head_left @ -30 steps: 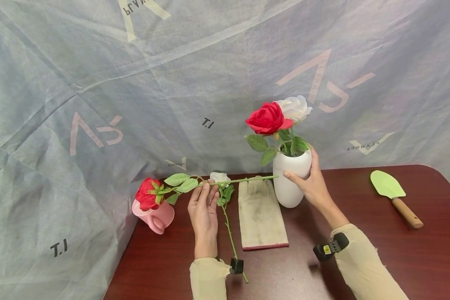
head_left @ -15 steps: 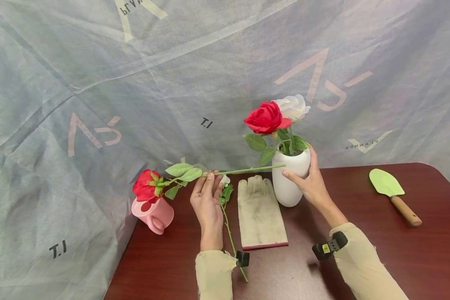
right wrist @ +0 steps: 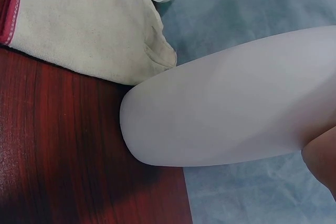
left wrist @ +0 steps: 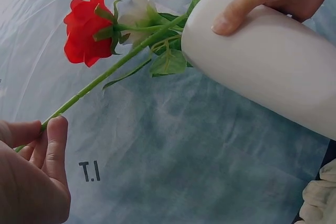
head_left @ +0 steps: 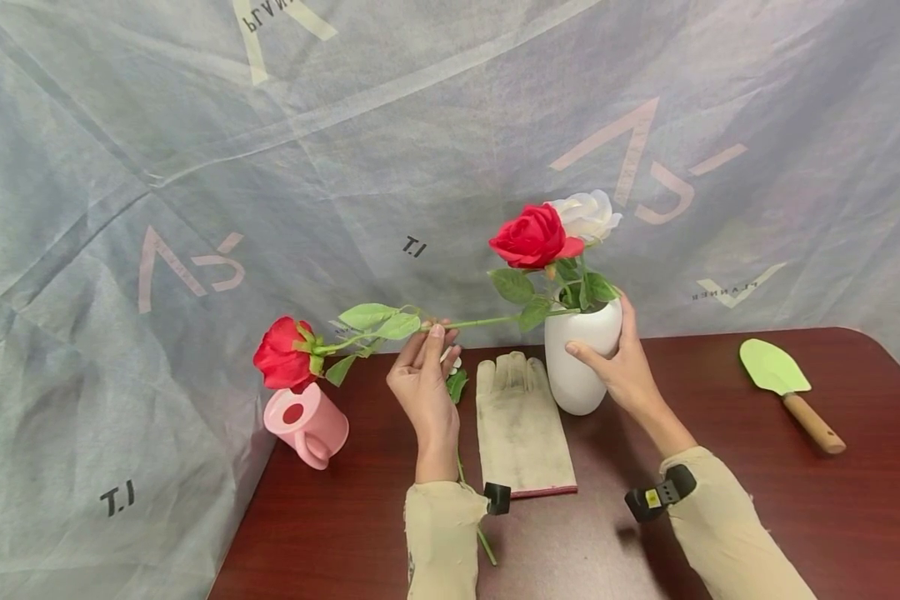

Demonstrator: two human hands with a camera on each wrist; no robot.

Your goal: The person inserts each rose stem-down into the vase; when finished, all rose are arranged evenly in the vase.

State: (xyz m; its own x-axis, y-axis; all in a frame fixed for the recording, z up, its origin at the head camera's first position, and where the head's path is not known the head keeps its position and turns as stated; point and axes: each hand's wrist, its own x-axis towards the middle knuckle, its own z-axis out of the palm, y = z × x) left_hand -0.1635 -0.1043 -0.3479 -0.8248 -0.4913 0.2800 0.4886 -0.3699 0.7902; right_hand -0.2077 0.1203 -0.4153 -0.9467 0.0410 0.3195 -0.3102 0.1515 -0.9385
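My left hand (head_left: pixel 426 387) pinches the green stem of a red rose (head_left: pixel 283 354), which lies nearly level with its bloom to the left. The stem's far end is at the mouth of a white vase (head_left: pixel 581 367); whether the tip is inside I cannot tell. Around the vase's right side curls my right hand (head_left: pixel 630 375), thumb in front. Another red rose (head_left: pixel 531 237) and a white rose (head_left: pixel 588 217) stand in the vase. In the left wrist view the pinched stem (left wrist: pixel 94 83) crosses in front of those leaves and reaches the rim.
A pink watering can (head_left: pixel 307 427) stands at the left table edge. Partly behind my left arm lies a white rose with its green stem (head_left: pixel 486 546). A cloth work glove (head_left: pixel 525 433) lies beside the vase. At right is a green trowel (head_left: pixel 776 368) with a wooden handle.
My left hand has moved up and slightly right, raising the red rose; its stem end has risen from the vase's side to its mouth. The right hand and vase stay put.
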